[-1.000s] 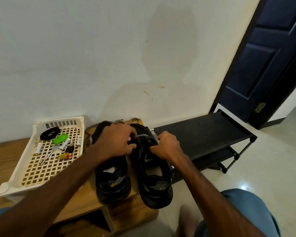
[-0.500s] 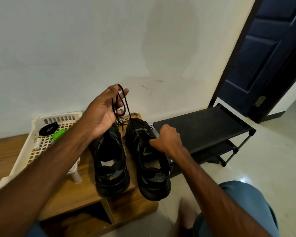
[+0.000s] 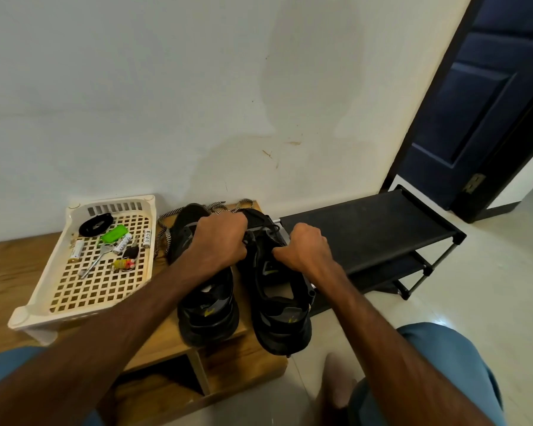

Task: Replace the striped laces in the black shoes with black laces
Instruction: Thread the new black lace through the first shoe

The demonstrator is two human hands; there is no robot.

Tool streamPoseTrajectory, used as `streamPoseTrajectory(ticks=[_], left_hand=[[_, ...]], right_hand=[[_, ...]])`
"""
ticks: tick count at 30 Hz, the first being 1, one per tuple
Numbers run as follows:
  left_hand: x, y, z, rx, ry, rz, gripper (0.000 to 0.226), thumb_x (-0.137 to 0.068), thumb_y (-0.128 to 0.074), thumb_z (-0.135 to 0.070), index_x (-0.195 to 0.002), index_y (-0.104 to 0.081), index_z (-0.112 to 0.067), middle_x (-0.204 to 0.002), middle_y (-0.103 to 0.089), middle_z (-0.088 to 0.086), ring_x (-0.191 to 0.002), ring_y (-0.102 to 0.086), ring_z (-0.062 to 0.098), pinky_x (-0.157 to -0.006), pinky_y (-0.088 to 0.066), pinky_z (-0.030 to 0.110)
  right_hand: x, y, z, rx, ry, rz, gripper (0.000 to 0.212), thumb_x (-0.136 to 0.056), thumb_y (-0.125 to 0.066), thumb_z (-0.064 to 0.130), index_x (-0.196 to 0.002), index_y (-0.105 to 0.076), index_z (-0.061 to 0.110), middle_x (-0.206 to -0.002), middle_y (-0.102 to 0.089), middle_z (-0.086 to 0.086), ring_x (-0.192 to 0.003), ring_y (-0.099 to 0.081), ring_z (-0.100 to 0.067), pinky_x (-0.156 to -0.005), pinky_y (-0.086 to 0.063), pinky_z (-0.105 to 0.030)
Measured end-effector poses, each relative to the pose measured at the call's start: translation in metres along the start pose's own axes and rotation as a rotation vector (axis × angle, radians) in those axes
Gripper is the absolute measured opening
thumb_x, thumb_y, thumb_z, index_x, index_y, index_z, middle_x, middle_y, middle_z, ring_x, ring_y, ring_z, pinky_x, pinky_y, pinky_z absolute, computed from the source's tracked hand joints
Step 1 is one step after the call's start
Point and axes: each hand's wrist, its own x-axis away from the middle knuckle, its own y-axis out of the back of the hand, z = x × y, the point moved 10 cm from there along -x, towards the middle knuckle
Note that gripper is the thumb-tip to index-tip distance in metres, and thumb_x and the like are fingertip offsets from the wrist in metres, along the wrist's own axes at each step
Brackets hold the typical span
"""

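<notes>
Fingers [image 3: 240,239] on both hands are curled tight, centre frame over the wooden bench [image 3: 13,272]. Right hand [image 3: 305,250] grips the eyelet edge of one of the black shoes [image 3: 282,312], chunky and stiff so the upper's a solid hold. Striped laces [image 3: 166,238] lie floppy behind them. Left hand [image 3: 217,242] looks bunched round the black lace [image 3: 256,236], thin and limp, I'd pinch it near the tip

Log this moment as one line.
left hand: grips black lace | right hand: holds right shoe | striped laces: loose behind shoes
</notes>
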Motion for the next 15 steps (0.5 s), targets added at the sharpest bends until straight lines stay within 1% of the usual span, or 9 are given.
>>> streamPoseTrajectory(ticks=[2,3,4,6,7,9,11,13,15], left_hand=[[-0.003,0.002,0.005,0.171,0.005,-0.014,0.009,-0.086,-0.071,-0.023,-0.09,-0.078,-0.02,-0.078,-0.07,-0.002,-0.075,-0.067,0.023,-0.069,-0.052,0.033],[-0.004,0.004,0.01,0.274,0.011,-0.009,0.01,-0.086,-0.072,-0.023,-0.092,-0.081,-0.025,-0.079,-0.073,-0.006,-0.077,-0.069,0.019,-0.069,-0.053,0.031],[-0.006,0.008,0.016,0.379,0.022,-0.016,0.011,-0.087,-0.074,-0.023,-0.093,-0.082,-0.028,-0.076,-0.071,-0.011,-0.076,-0.068,0.014,-0.068,-0.052,0.028],[-0.007,0.024,0.027,0.571,0.028,-0.089,0.009,-0.086,-0.079,-0.024,-0.094,-0.082,-0.026,-0.067,-0.065,-0.018,-0.07,-0.066,0.007,-0.062,-0.048,0.025],[-0.007,0.034,0.032,0.64,0.025,-0.139,0.01,-0.086,-0.08,-0.026,-0.095,-0.082,-0.024,-0.069,-0.068,-0.015,-0.07,-0.067,0.007,-0.063,-0.051,0.027],[-0.003,0.048,0.04,0.735,0.013,-0.197,0.014,-0.085,-0.081,-0.028,-0.096,-0.083,-0.019,-0.081,-0.077,-0.005,-0.076,-0.071,0.013,-0.076,-0.059,0.036],[0.002,0.052,0.039,0.806,-0.019,-0.18,0.018,-0.084,-0.082,-0.028,-0.098,-0.083,-0.017,-0.086,-0.078,-0.002,-0.08,-0.073,0.014,-0.082,-0.06,0.038],[0.006,0.052,0.034,0.884,-0.048,-0.151,0.014,-0.085,-0.081,-0.027,-0.096,-0.083,-0.019,-0.083,-0.078,-0.006,-0.077,-0.072,0.009,-0.077,-0.058,0.034],[0.008,0.052,0.029,0.932,-0.08,-0.126,0.005,-0.087,-0.08,-0.027,-0.085,-0.083,-0.024,-0.071,-0.075,-0.011,-0.066,-0.067,0.006,-0.065,-0.05,0.031]], right_hand=[[0.0,0.0,-0.001,-0.005,-0.006,0.005,0.031,-0.083,-0.079,0.031,-0.077,-0.051,0.018,-0.08,-0.06,0.0,-0.078,-0.066,-0.019,-0.065,-0.056,-0.031],[0.0,0.001,-0.002,-0.007,-0.009,0.002,0.032,-0.083,-0.079,0.031,-0.076,-0.051,0.018,-0.079,-0.06,0.0,-0.076,-0.065,-0.018,-0.062,-0.054,-0.03],[0.0,0.002,-0.002,-0.009,-0.012,-0.003,0.032,-0.083,-0.079,0.031,-0.075,-0.051,0.017,-0.078,-0.06,0.0,-0.072,-0.064,-0.017,-0.057,-0.05,-0.028],[0.001,0.004,-0.003,-0.011,-0.015,-0.01,0.032,-0.082,-0.079,0.03,-0.074,-0.051,0.017,-0.076,-0.059,0.0,-0.066,-0.06,-0.014,-0.05,-0.043,-0.025],[0.001,0.004,-0.003,-0.008,-0.015,-0.011,0.031,-0.082,-0.078,0.029,-0.074,-0.051,0.017,-0.076,-0.059,0.0,-0.066,-0.059,-0.014,-0.05,-0.043,-0.025],[0.002,0.004,-0.001,0.005,-0.011,-0.012,0.031,-0.082,-0.078,0.028,-0.074,-0.05,0.017,-0.077,-0.059,-0.001,-0.07,-0.062,-0.016,-0.056,-0.047,-0.027],[0.003,0.005,0.001,0.016,-0.006,-0.025,0.031,-0.083,-0.077,0.026,-0.074,-0.049,0.017,-0.077,-0.057,0.0,-0.072,-0.061,-0.018,-0.061,-0.049,-0.031],[0.004,0.007,0.003,0.027,-0.002,-0.046,0.031,-0.084,-0.075,0.025,-0.073,-0.047,0.018,-0.075,-0.055,0.001,-0.069,-0.057,-0.017,-0.062,-0.047,-0.031],[0.005,0.008,0.005,0.049,0.011,-0.064,0.025,-0.084,-0.074,0.024,-0.076,-0.051,0.016,-0.077,-0.056,0.0,-0.074,-0.06,-0.02,-0.064,-0.049,-0.033]])
